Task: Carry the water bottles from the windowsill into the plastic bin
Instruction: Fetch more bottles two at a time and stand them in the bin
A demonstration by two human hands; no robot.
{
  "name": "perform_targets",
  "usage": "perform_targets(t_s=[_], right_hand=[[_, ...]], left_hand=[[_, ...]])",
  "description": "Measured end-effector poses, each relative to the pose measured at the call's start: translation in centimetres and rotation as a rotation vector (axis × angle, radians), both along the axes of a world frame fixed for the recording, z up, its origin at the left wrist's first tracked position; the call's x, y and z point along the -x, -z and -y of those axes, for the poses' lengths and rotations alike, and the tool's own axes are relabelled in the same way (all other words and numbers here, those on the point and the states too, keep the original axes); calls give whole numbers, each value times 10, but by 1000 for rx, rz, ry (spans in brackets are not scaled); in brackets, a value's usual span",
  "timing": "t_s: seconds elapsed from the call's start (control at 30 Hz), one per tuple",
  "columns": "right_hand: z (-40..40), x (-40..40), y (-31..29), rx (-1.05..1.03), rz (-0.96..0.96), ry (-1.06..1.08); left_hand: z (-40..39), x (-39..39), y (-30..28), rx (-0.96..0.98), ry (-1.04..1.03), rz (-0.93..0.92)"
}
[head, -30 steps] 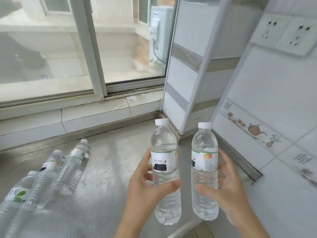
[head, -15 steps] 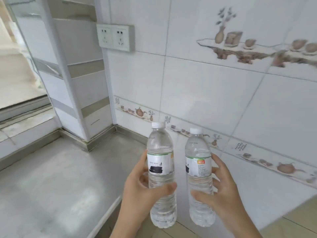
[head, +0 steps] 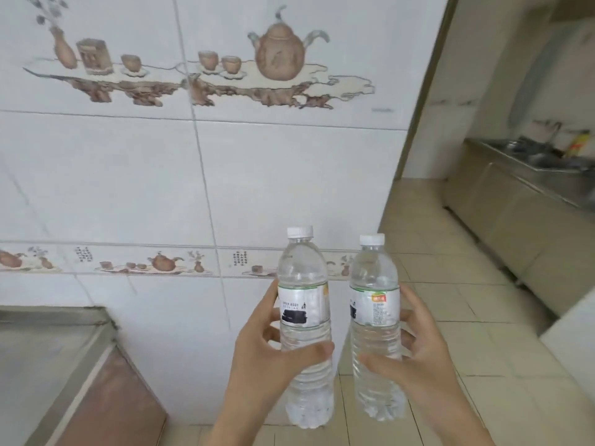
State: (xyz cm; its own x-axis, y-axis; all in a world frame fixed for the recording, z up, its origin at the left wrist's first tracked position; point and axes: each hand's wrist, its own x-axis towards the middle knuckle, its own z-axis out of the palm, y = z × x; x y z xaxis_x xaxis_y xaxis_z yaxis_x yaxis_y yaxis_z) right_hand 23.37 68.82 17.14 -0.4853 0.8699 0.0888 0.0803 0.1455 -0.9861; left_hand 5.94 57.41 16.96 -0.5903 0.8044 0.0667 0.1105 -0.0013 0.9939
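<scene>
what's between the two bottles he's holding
Nothing: in the head view a narrow bare gap separates the left bottle and right bottle, wall tile and floor showing behind.

White tiled wall point(head: 289, 175), teapot mural point(head: 280, 56), steel counter point(head: 515, 194), beige floor point(head: 450, 304)

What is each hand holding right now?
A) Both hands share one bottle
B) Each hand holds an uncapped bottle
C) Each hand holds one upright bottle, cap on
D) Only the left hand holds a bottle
C: the left hand grips one upright bottle and the right hand grips another bottle, both with white caps on.
</scene>
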Motion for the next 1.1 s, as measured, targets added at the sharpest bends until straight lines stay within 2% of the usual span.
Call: perform_targets(t_s=[0.37,0.8,1.1], right_hand=[[-101,-127,5,-5,-11,450],[-271,-256,-3,-68,-25,796],[-379,-357,-6,-69,-11,886]], left_hand=[[-184,-103,7,66,472,-12],[-422,-220,-23,-17,750,27],[-562,-329,-18,-25,781,-9]])
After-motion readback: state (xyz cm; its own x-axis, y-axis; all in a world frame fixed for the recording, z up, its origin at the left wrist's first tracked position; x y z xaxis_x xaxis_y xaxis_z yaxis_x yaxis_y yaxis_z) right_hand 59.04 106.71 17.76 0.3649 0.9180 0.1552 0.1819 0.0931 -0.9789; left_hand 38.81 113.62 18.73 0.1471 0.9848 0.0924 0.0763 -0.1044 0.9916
